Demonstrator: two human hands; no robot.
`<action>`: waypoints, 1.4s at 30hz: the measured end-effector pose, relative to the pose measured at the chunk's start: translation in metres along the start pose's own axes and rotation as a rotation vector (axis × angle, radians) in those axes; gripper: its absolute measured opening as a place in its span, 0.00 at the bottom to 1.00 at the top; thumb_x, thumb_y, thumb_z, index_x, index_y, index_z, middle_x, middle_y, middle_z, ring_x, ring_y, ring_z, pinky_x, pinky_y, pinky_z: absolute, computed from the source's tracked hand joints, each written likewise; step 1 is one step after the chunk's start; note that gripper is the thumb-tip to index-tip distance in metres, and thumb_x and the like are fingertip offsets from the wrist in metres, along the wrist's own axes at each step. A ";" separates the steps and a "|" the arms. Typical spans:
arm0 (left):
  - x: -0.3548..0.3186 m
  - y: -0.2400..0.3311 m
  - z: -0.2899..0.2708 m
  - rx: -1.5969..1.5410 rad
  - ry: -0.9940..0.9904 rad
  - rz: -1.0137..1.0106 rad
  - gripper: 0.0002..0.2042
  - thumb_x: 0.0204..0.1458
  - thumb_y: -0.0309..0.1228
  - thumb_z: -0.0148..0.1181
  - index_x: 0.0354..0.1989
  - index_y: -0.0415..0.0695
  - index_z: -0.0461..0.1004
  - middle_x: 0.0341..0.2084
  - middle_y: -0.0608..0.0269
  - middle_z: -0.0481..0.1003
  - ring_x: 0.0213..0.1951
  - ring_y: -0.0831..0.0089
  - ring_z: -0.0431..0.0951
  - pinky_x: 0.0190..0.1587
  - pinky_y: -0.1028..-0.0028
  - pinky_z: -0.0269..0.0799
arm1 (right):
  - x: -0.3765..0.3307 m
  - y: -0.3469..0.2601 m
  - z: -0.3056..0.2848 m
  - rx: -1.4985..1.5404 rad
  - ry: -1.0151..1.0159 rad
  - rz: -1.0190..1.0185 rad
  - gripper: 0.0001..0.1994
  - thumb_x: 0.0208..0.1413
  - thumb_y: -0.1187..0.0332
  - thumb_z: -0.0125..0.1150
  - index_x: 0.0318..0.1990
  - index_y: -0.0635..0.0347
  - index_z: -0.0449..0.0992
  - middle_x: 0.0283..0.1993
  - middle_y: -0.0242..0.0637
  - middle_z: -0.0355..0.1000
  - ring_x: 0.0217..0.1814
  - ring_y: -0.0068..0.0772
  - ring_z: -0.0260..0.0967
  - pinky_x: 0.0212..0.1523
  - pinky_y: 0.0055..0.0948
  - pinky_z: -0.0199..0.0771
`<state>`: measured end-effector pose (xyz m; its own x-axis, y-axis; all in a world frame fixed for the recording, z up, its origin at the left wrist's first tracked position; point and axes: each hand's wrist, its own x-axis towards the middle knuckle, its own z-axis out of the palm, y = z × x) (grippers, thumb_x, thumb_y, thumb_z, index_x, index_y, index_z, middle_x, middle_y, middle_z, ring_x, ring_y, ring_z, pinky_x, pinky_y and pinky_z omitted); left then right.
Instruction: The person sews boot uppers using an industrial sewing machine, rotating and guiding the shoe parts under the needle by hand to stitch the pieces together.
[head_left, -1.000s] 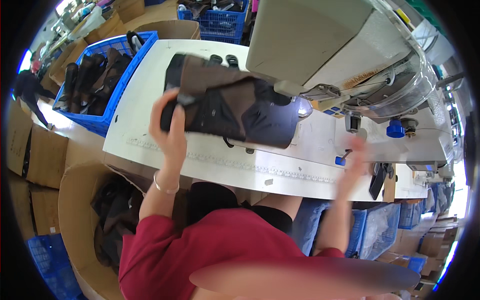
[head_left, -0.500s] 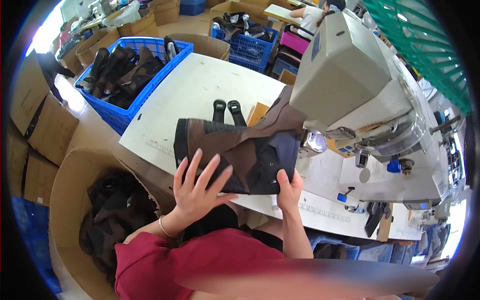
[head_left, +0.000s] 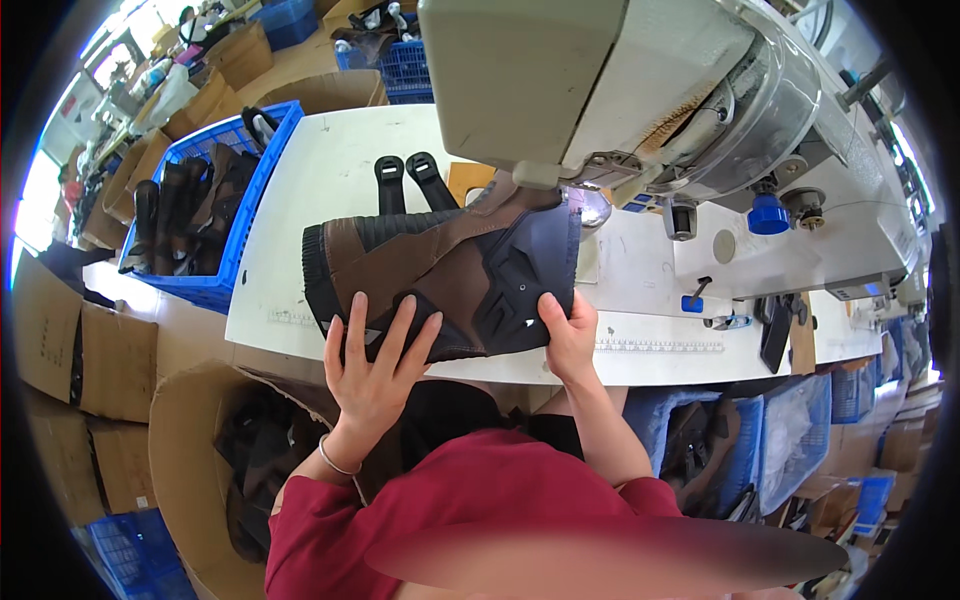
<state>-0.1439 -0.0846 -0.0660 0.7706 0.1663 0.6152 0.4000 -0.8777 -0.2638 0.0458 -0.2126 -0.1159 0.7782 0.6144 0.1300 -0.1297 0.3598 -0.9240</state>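
Brown and black panels make up the boot upper (head_left: 440, 265), which lies flattened across the middle of the head view, over the front part of a white table (head_left: 330, 150); whether it rests there or is held slightly above cannot be told. Its ribbed black end points to the person's left, and its broad dark end reaches right, beneath a pale sewing machine (head_left: 530, 80).

The left hand (head_left: 370, 390) lies on the lower left part of the visible face, fingers spread apart with their tips against it, so most of the piece extends beyond them, upward and to the right. A light bracelet (head_left: 331, 458) circles that wrist. The right hand (head_left: 573, 350) pinches the lower right corner, thumb on the visible face and the other fingers hidden behind, so the boot upper stretches leftward and upward from this grip. Its lower edge runs between the two hands, which stand apart.

Beyond the upper edge, two black straps (head_left: 390, 185) lie side by side on the table. A ruler strip (head_left: 655, 346) runs to the right of the right hand. Farther left are a blue basket (head_left: 190, 289) holding dark pieces (head_left: 175, 210) and, nearer, a cardboard box (head_left: 185, 470) with dark material (head_left: 255, 470) inside
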 end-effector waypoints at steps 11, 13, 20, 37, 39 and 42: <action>0.015 -0.006 -0.005 -0.028 -0.007 0.010 0.26 0.34 0.44 0.61 0.49 0.61 0.74 0.55 0.68 0.67 0.58 0.50 0.62 0.58 0.52 0.56 | 0.005 -0.016 0.003 -0.265 0.061 -0.047 0.13 0.57 0.64 0.57 0.39 0.67 0.74 0.29 0.24 0.70 0.31 0.14 0.60 0.31 0.18 0.65; 0.014 -0.004 -0.007 -0.034 0.002 0.004 0.26 0.34 0.43 0.61 0.49 0.59 0.74 0.55 0.68 0.68 0.59 0.49 0.62 0.57 0.50 0.56 | 0.003 -0.017 0.002 -0.294 0.046 -0.027 0.13 0.57 0.63 0.57 0.39 0.67 0.74 0.30 0.25 0.70 0.32 0.15 0.61 0.33 0.20 0.65; 0.005 0.002 -0.019 -0.029 0.059 0.027 0.18 0.44 0.42 0.58 0.47 0.58 0.76 0.47 0.67 0.70 0.55 0.57 0.67 0.56 0.49 0.58 | -0.002 -0.008 0.001 0.038 -0.029 0.039 0.11 0.58 0.67 0.56 0.42 0.68 0.74 0.38 0.30 0.73 0.37 0.17 0.66 0.40 0.19 0.68; 0.020 -0.001 -0.004 -0.040 0.188 0.121 0.10 0.45 0.39 0.63 0.38 0.65 0.79 0.44 0.72 0.75 0.51 0.51 0.72 0.54 0.49 0.60 | -0.013 -0.009 -0.029 -0.094 -0.190 -0.064 0.12 0.51 0.74 0.57 0.43 0.71 0.72 0.54 0.41 0.63 0.57 0.33 0.59 0.56 0.27 0.56; 0.023 0.000 -0.001 -0.081 0.238 0.124 0.11 0.45 0.41 0.63 0.38 0.67 0.79 0.43 0.73 0.75 0.50 0.51 0.72 0.54 0.50 0.61 | -0.012 -0.016 -0.029 -0.132 -0.181 -0.094 0.12 0.51 0.74 0.58 0.42 0.71 0.73 0.53 0.39 0.64 0.56 0.32 0.60 0.56 0.27 0.56; 0.023 -0.003 0.000 -0.082 0.224 0.128 0.11 0.45 0.42 0.63 0.39 0.68 0.78 0.44 0.74 0.75 0.50 0.51 0.73 0.54 0.50 0.61 | -0.016 -0.010 -0.025 -0.098 -0.152 -0.132 0.11 0.52 0.74 0.57 0.41 0.71 0.73 0.52 0.37 0.64 0.54 0.30 0.60 0.54 0.25 0.57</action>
<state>-0.1274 -0.0784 -0.0513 0.6796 -0.0437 0.7323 0.2578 -0.9203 -0.2942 0.0497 -0.2435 -0.1181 0.6822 0.6677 0.2978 0.0333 0.3786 -0.9250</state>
